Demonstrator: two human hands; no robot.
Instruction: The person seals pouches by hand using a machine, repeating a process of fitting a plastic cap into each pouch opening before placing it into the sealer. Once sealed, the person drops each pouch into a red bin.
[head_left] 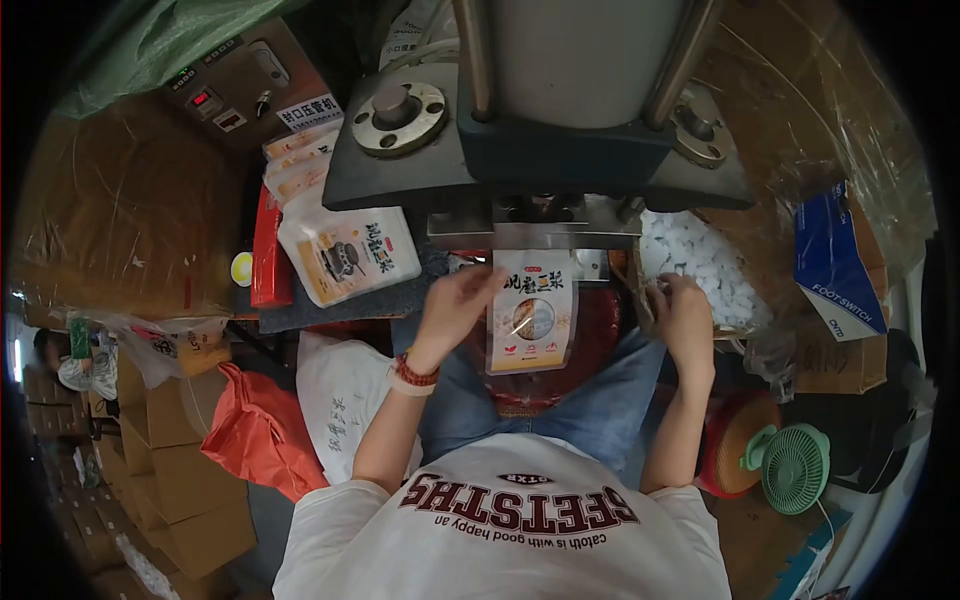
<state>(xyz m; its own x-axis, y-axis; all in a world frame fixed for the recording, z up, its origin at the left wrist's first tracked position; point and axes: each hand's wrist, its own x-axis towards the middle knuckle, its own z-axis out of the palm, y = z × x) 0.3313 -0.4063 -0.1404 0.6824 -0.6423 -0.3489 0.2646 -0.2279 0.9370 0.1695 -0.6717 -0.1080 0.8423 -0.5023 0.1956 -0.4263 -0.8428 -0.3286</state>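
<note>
A white and orange printed pouch (pixel 530 345) with a round clear window hangs below the press head (pixel 540 232), its top edge at the metal jaw. My left hand (pixel 462 305), wearing a red bead bracelet, pinches the pouch's upper left edge. My right hand (pixel 687 325) is at the near left edge of a box of small white plastic pieces (pixel 695 262). Its fingers are closed together, and I cannot make out what is between them. More printed pouches (pixel 345 250) lie in a pile on the left, beside a red box (pixel 268 250).
The press's grey body (pixel 590 60) stands straight ahead. A control box (pixel 240 85) with a red display is at the far left. On the right are a blue foot switch carton (pixel 840 265) and a green fan (pixel 795 468). A red bag (pixel 262 430) hangs low on the left.
</note>
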